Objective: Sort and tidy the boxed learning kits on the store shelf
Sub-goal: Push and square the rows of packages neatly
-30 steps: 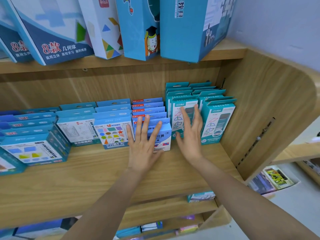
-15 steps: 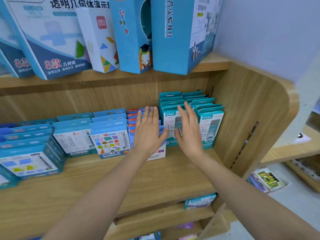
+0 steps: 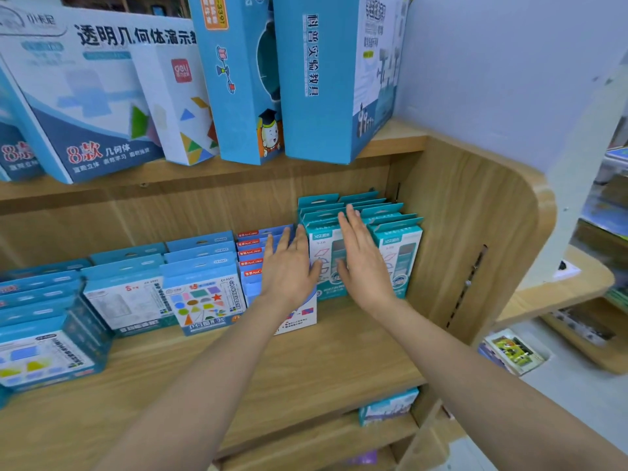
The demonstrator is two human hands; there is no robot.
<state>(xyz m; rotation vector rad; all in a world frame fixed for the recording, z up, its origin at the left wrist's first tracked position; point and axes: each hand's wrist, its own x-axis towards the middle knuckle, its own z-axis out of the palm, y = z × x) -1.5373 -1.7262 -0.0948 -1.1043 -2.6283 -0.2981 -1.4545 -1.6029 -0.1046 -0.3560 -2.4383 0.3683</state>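
Touching | left hand [image 3: 289,270]: blue kits [image 3: 249,263] | right hand [image 3: 363,263]: upright teal kits [image 3: 397,253] | fingers [image 3: 350,220] straight

Hands [image 3: 289,270] deeper over kits [image 3: 396,253]

Surroundings: wall, end panel, adjoining ledge, floor.
A pale lilac wall [image 3: 492,62] fills the upper right. The rounded wooden end panel [image 3: 475,205] carries a vertical slotted strip [image 3: 468,283]. Further right, an adjoining wooden ledge [image 3: 584,287] sits above colourful packs [image 3: 513,350] lying flat, near the light grey floor [image 3: 560,396].
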